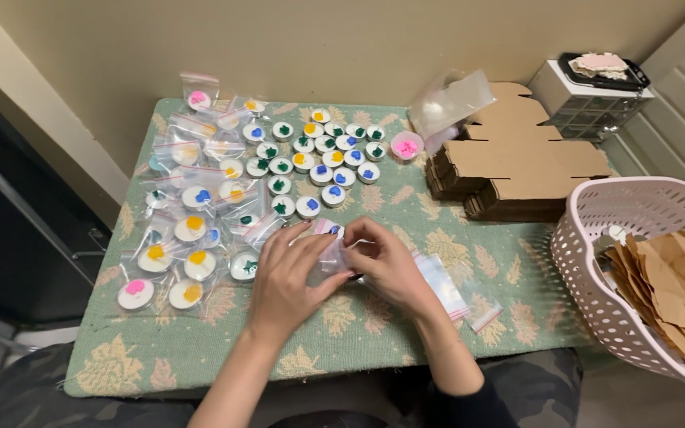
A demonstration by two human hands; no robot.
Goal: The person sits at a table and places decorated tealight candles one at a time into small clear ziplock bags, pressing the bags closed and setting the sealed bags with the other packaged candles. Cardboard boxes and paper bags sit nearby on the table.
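Note:
My left hand [287, 273] and my right hand [390, 265] meet over the middle of the green leaf-patterned table [223, 361], both pinching a small clear zip bag [333, 247] with a small round item inside, mostly hidden by my fingers. Loose round white tealight candles [323, 170] with blue, green and yellow tops sit just beyond my hands. Bagged candles [188, 230] lie spread at the left. Empty clear zip bags [447, 287] lie right beside my right wrist.
A stack of flat brown cardboard boxes [517, 162] lies at the back right, with a crumpled clear plastic bag [449, 99] and a small pink cup [406, 145] beside it. A pink perforated basket [644, 277] holding brown paper stands at the right. A small drawer unit [588, 99] stands behind.

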